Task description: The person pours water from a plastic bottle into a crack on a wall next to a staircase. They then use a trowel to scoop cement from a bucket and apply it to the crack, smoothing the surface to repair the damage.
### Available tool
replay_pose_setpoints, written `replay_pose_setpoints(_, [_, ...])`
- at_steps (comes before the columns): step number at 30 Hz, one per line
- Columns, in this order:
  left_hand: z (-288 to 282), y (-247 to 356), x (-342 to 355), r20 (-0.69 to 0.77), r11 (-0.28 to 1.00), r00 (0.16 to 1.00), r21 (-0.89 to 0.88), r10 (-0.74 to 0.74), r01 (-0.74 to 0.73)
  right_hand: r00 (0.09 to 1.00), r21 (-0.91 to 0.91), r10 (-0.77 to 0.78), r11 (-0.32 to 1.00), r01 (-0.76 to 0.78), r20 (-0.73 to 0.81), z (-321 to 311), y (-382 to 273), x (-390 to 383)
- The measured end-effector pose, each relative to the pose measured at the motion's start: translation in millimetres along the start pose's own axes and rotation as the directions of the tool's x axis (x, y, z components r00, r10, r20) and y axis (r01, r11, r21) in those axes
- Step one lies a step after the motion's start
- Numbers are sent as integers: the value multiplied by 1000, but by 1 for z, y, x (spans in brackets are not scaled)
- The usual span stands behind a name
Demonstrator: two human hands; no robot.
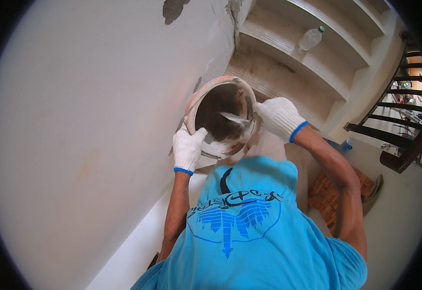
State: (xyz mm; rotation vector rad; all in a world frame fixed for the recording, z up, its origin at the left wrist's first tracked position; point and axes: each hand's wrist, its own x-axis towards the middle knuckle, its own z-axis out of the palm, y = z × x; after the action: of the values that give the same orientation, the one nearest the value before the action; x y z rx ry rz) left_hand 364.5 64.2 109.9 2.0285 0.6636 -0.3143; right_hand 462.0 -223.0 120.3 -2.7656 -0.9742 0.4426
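And here we have the left hand (pixel 188 147), in a white knitted glove with a blue cuff, thumb hooked over the near-left rim of a round orange-pink bucket smeared with white (pixel 214 85). On the opposite side, the right hand (pixel 279 117), gloved to match, sits with curled fingers at the rim; exactly what it grips is hard to make out. Inside the tilted bucket, mouth facing the wearer, a pale pointed blade (pixel 234 118) shows against the dark interior. Hard by on the left, a broad off-white wall (pixel 76 121)! Beyond, cream-coloured stair steps (pixel 278 31) climb away, one carrying a clear plastic bottle with a green cap (pixel 311 38). Far right, dark railing bars (pixel 409 92).
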Motion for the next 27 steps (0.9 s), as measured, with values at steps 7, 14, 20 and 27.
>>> replay_pose_setpoints(7, [7,7,1,-66,993,991,-15,118,-119,998,33,-50,998,52,-39,21,-15,42])
replay_pose_setpoints(14, [5,-5,5,-44,997,997,-39,69,-70,984,165,-87,984,61,156,34,-9,60])
replay_pose_setpoints(20, [0,3,2,-16,997,1000,-70,17,-18,901,378,-107,923,-67,421,36,2,66])
replay_pose_setpoints(27, [-3,1,5,-28,993,1000,-114,-8,5,781,561,-73,737,-377,621,0,-1,52])
